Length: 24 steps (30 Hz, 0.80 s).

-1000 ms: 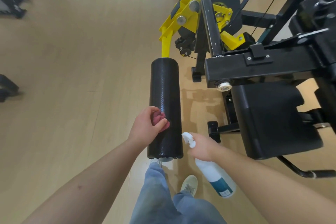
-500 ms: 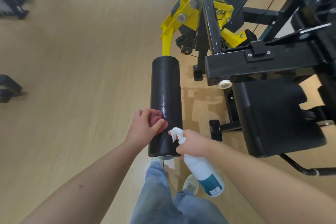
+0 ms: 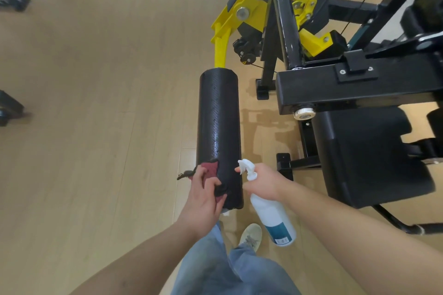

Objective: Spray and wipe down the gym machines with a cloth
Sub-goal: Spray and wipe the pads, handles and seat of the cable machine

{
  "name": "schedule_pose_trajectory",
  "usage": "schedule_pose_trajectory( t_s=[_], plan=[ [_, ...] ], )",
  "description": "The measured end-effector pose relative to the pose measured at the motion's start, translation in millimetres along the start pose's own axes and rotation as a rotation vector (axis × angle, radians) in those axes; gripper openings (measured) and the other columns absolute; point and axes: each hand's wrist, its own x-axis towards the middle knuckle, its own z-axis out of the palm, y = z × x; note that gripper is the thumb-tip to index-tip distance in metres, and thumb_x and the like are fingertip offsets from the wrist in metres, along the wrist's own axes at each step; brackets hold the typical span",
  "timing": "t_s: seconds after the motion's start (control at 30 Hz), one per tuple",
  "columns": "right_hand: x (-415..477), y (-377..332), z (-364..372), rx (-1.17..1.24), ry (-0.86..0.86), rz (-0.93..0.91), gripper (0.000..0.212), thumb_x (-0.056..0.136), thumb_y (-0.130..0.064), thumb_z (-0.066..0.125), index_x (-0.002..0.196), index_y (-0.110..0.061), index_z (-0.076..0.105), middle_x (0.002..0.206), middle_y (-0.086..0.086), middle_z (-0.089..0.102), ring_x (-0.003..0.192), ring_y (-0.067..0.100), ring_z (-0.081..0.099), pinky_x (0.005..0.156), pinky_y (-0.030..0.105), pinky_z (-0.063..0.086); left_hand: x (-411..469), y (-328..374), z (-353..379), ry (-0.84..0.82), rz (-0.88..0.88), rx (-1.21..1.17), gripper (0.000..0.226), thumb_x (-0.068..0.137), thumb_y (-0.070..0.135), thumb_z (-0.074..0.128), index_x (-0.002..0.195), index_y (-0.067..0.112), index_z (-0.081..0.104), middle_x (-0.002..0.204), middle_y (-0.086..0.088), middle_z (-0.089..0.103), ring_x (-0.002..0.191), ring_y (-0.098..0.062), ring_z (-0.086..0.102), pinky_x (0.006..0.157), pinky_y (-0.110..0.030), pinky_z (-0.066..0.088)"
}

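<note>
The left hand (image 3: 203,199) gripped a dark red cloth (image 3: 209,167) pressed against the near left side of the black roller pad (image 3: 218,122). Just right of the pad, the right hand (image 3: 266,182) clasped the neck of the white spray bottle (image 3: 273,218), nozzle facing the pad.

My left hand (image 3: 203,199) holds the dark red cloth (image 3: 211,167) against the near end of the black roller pad (image 3: 218,127). My right hand (image 3: 263,184) grips the white spray bottle (image 3: 271,213) by its neck, nozzle toward the pad, base tilted down.
</note>
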Motion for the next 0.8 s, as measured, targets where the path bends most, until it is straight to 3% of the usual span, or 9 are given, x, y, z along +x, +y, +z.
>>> schedule_pose_trajectory(
  t_s=[0.1, 0.2, 0.3, 0.4, 0.6, 0.73, 0.8],
  plan=[
    [11, 0, -1, 0.008, 0.017, -0.018, 0.04, 0.084, -0.013, 0.06, 0.114, -0.039, 0.063, 0.082, -0.005, 0.062, 0.067, 0.013, 0.054, 0.063, 0.027, 0.044, 26, -1, 3, 0.015, -0.073, -0.059, 0.02, 0.098, 0.023, 0.064, 0.101, 0.026, 0.044, 0.161, 0.0, 0.01, 0.138, -0.035, 0.043, 0.096, -0.04, 0.05],
    [25, -1, -4, 0.036, 0.076, -0.025, 0.041, 0.085, -0.014, 0.061, 0.119, -0.038, 0.063, 0.086, -0.006, 0.062, 0.069, 0.011, 0.055, 0.064, 0.025, 0.044, 45, -4, 1, 0.022, -0.077, -0.073, 0.035, 0.097, 0.021, 0.063, 0.086, 0.036, 0.034, 0.163, -0.001, 0.016, 0.148, -0.04, 0.03, 0.102, -0.052, 0.049],
    [41, -5, -10, 0.045, 0.146, -0.034, 0.04, 0.084, -0.016, 0.062, 0.118, -0.037, 0.065, 0.087, -0.006, 0.063, 0.075, 0.015, 0.059, 0.067, 0.028, 0.046, 70, -6, -5, 0.041, -0.099, -0.09, 0.025, 0.1, 0.018, 0.062, 0.094, 0.025, 0.038, 0.17, -0.013, 0.008, 0.159, -0.033, 0.003, 0.116, -0.051, 0.035],
    [58, -14, -18, 0.056, 0.202, -0.039, 0.037, 0.085, -0.015, 0.062, 0.115, -0.037, 0.064, 0.088, -0.008, 0.063, 0.076, 0.01, 0.058, 0.066, 0.024, 0.045, 109, -9, -15, 0.046, -0.126, -0.093, 0.014, 0.102, 0.021, 0.06, 0.103, 0.017, 0.046, 0.171, -0.015, 0.006, 0.159, -0.028, -0.007, 0.124, -0.048, 0.024],
    [94, -34, -43, 0.13, 0.327, 0.0, 0.049, 0.086, -0.015, 0.06, 0.129, -0.038, 0.063, 0.08, -0.015, 0.061, 0.07, 0.005, 0.055, 0.06, 0.02, 0.04, 181, -15, -27, 0.081, -0.091, -0.12, 0.012, 0.102, 0.014, 0.059, 0.107, 0.01, 0.048, 0.169, -0.023, 0.004, 0.158, -0.033, -0.004, 0.126, -0.044, 0.018],
    [121, -48, -61, 0.168, 0.381, 0.024, 0.053, 0.086, -0.016, 0.059, 0.132, -0.041, 0.06, 0.081, -0.01, 0.065, 0.068, 0.008, 0.055, 0.056, 0.02, 0.04, 253, -19, -37, 0.104, -0.084, -0.069, 0.014, 0.101, 0.012, 0.06, 0.108, 0.002, 0.053, 0.164, -0.031, 0.014, 0.155, -0.046, 0.007, 0.122, -0.055, 0.023],
    [133, -53, -68, 0.157, 0.399, 0.008, 0.056, 0.087, -0.017, 0.059, 0.137, -0.041, 0.058, 0.079, -0.011, 0.063, 0.069, 0.008, 0.055, 0.057, 0.02, 0.038, 294, -19, -46, 0.102, -0.105, 0.004, 0.017, 0.101, 0.017, 0.061, 0.109, 0.002, 0.058, 0.16, -0.029, 0.024, 0.15, -0.046, 0.019, 0.118, -0.055, 0.029]
  ],
)
